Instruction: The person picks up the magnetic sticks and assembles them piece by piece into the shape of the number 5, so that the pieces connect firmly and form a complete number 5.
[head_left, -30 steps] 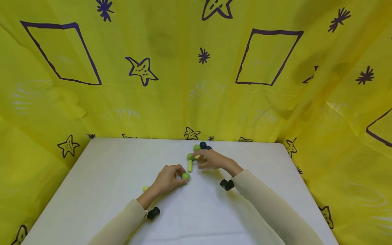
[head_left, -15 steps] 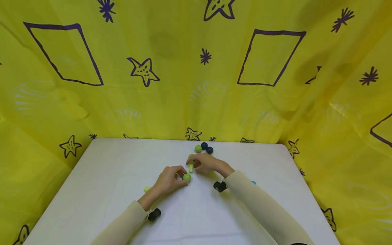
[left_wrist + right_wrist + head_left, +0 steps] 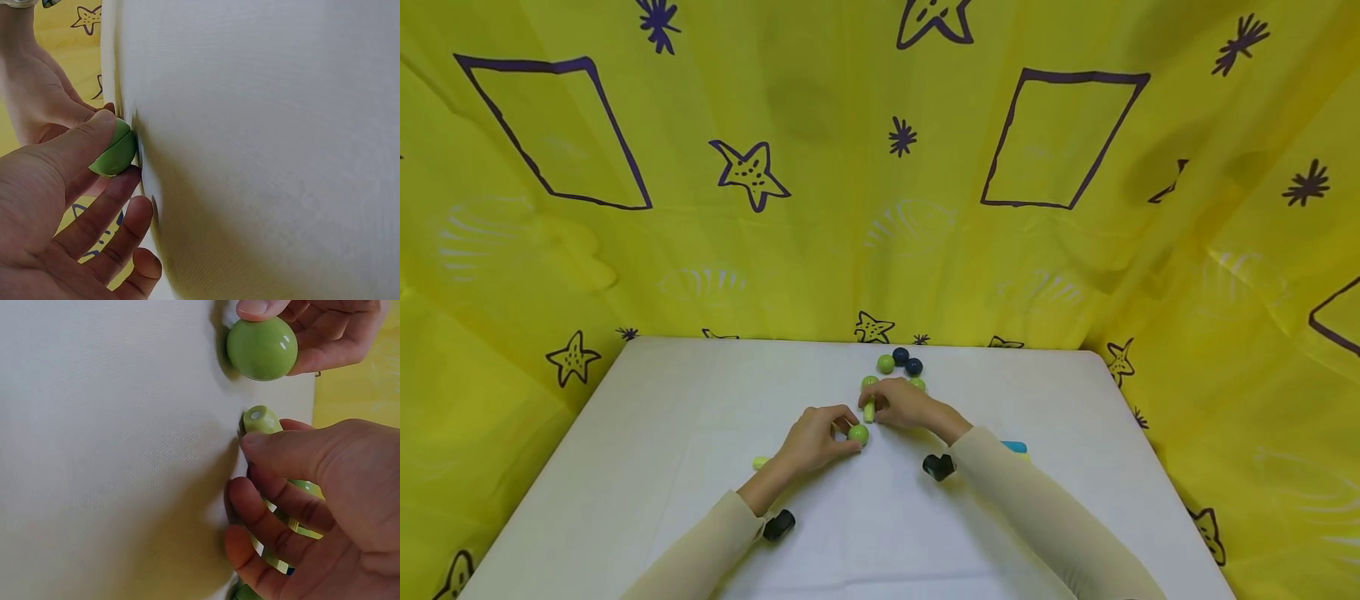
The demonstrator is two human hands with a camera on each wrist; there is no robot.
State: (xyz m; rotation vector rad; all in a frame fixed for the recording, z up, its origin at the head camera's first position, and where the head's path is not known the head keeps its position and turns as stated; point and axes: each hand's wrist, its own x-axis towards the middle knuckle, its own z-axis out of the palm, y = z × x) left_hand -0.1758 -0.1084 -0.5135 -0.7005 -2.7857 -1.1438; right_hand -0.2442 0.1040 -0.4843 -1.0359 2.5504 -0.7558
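My left hand (image 3: 812, 437) pinches a glossy green ball (image 3: 858, 434) between thumb and fingers on the white table; the ball shows a dark seam in the left wrist view. Just beyond it, my right hand (image 3: 904, 402) pinches a short light-green rod (image 3: 262, 420), whose near end has a small silvery disc. A gap separates that end from the ball. Another green ball (image 3: 869, 382) sits at the rod's far end, partly behind the right fingers. A further green ball (image 3: 917, 384) shows behind the right hand, and what joins these pieces is hidden.
Farther back lie a green ball (image 3: 886, 364) and two dark blue balls (image 3: 900, 357). A pale yellow-green rod (image 3: 760, 462) lies by my left wrist. A blue rod (image 3: 1014, 447) shows past my right sleeve. A yellow patterned curtain (image 3: 820, 250) encloses the table.
My right hand has shifted left and slightly nearer, and its fingers have come onto the light-green rod. The blue rod has come out from behind the sleeve. The left hand keeps its ball nearly still.
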